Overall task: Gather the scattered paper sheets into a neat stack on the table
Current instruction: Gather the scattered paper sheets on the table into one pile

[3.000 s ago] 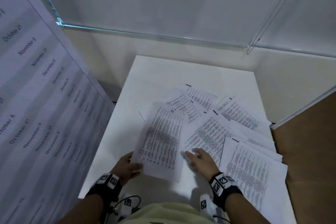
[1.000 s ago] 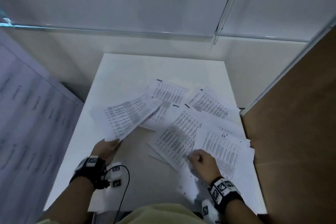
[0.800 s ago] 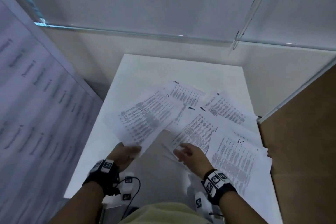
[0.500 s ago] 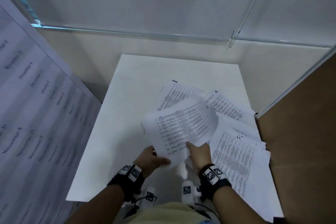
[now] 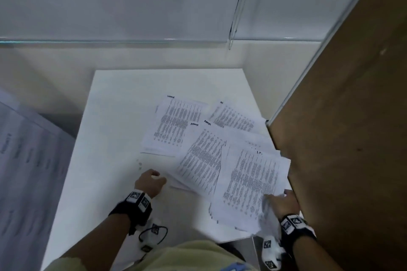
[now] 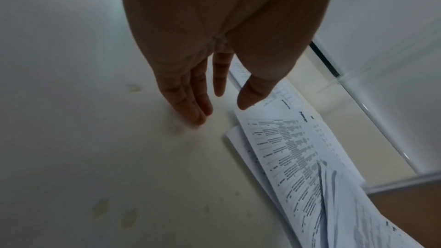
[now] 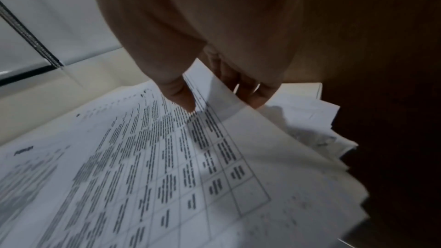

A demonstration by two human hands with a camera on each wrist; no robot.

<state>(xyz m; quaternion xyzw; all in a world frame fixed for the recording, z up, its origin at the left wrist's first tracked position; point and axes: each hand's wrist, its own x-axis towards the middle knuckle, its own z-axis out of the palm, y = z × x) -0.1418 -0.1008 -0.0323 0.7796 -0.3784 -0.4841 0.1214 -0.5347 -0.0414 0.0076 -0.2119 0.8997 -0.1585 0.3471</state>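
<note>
Several printed paper sheets lie overlapped on the right half of the white table. One sheet lies farthest left, another sheet lies at the back right, and a slanted sheet covers the middle. A thicker pile sits at the near right corner. My right hand pinches that pile's near right edge. Its thumb lies on the top sheet and its fingers are under the lifted edge. My left hand rests with straight fingers on bare table, just left of the sheets.
A brown board stands close along the table's right side, against the pile. Glass partitions rise behind the table. A large printed sheet hangs at the left. A cable with a small tagged device lies at the near edge.
Half a second ago both hands held a sheet raised over the middle. That sheet now lies on the right pile, my right hand has gone right with it, and my left hand has let go.
</note>
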